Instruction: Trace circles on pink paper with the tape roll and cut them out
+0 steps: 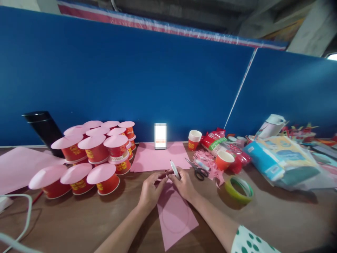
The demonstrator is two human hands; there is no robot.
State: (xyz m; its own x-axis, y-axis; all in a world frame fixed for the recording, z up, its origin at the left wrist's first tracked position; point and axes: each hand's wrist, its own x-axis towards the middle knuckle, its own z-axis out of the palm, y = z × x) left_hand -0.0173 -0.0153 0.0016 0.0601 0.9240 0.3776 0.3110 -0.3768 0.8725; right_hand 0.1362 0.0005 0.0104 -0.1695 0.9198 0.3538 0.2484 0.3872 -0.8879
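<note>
A white marker pen slants up out of my right hand, its tip pointing away from me. Opposite it, the fingers of my left hand are pinched together, almost meeting the right ones. Something small and dark shows between the fingertips, too little to name. Beneath both hands a narrow sheet of pink paper lies on the table, with a circle outlined on its near half. My hands cover its far end.
Red paper cups topped with pink paper discs stand stacked at left, before a black bottle. Pink sheets lie beyond my hands. At right are scissors, paper scraps, a tape roll, cups and a blue packet.
</note>
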